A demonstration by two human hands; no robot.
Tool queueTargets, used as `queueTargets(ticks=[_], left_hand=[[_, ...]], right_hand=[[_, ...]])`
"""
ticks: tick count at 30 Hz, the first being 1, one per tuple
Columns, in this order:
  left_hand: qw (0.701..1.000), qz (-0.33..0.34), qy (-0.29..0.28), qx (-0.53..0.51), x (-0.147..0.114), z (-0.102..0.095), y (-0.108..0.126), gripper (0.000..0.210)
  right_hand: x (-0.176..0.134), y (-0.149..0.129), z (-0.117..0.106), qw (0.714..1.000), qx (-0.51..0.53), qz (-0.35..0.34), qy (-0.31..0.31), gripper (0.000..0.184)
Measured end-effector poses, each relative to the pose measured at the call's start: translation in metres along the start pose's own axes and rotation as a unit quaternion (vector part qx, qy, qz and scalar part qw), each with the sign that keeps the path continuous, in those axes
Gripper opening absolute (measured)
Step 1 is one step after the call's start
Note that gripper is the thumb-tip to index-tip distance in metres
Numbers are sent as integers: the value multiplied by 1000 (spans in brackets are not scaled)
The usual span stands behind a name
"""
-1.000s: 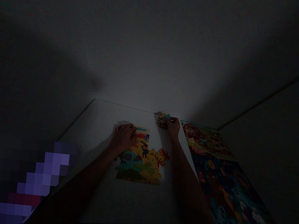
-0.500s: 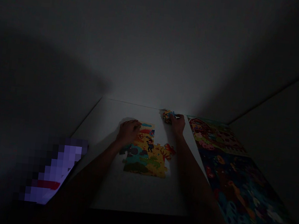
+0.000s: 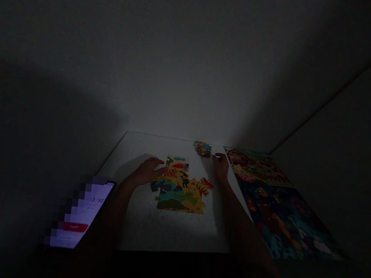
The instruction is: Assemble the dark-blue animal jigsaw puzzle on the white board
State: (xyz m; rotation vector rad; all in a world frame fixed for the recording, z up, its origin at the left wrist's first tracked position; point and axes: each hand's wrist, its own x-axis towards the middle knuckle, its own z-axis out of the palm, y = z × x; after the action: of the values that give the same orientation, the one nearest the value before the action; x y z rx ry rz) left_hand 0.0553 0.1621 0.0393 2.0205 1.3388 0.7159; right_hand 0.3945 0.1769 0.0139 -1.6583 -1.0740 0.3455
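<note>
A partly joined jigsaw puzzle (image 3: pixel 179 193) lies on the white table, showing yellow ground, a teal patch, a small figure and a green crocodile. My left hand (image 3: pixel 148 171) is open at its upper left side, fingers spread, the tips close to the puzzle's edge. Farther back stands a small stack of puzzle pieces (image 3: pixel 203 149), with a blue and yellow one on top. Just right of that stack is my right hand (image 3: pixel 221 166), its fingers curled into a pinch. What the pinch holds, if anything, is hidden in the dim light.
A lit phone (image 3: pixel 86 217) with a red button on its screen is at the left. Along the table's right side lie a farm picture (image 3: pixel 258 169) and a dark blue picture (image 3: pixel 283 220). A pale wall (image 3: pixel 186 68) rises behind the table.
My right hand has come off the stack of pieces and moved slightly right and nearer. My left hand has slid left off the puzzle's top corner and spread its fingers. The view has shifted a little.
</note>
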Motion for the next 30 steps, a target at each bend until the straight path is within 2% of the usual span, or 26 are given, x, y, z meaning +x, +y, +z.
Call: queueTargets(ticks=[2, 4, 6, 11, 16, 20, 24, 26, 30], left_hand=[[995, -2, -45, 91, -15, -1, -2, 64], [987, -12, -60, 147, -29, 0, -4, 74], [984, -2, -60, 166, -40, 2, -5, 76], [987, 28, -49, 152, -46, 2, -1, 57], [988, 24, -40, 147, -46, 0, 7, 44], [989, 27, -43, 138, -49, 0, 14, 38], [992, 13, -21, 123, -49, 2, 19, 43], [995, -7, -17, 100, -47, 2, 20, 43], [998, -54, -30, 12, -45, 1, 26, 37]], right_hand=[[-10, 0, -13, 999, -9, -6, -38, 38], [-18, -3, -23, 995, -33, -13, -89, 36], [-25, -6, -30, 986, -63, -34, -151, 35], [-32, -16, -37, 947, -126, -83, -285, 27], [-27, -19, -50, 903, -122, -85, -403, 32], [-22, -16, -62, 878, -107, -99, -457, 41], [-20, -13, -65, 855, -95, -125, -494, 53], [-21, -13, -63, 853, -102, -128, -495, 55], [-21, -16, -61, 858, -109, -131, -484, 47]])
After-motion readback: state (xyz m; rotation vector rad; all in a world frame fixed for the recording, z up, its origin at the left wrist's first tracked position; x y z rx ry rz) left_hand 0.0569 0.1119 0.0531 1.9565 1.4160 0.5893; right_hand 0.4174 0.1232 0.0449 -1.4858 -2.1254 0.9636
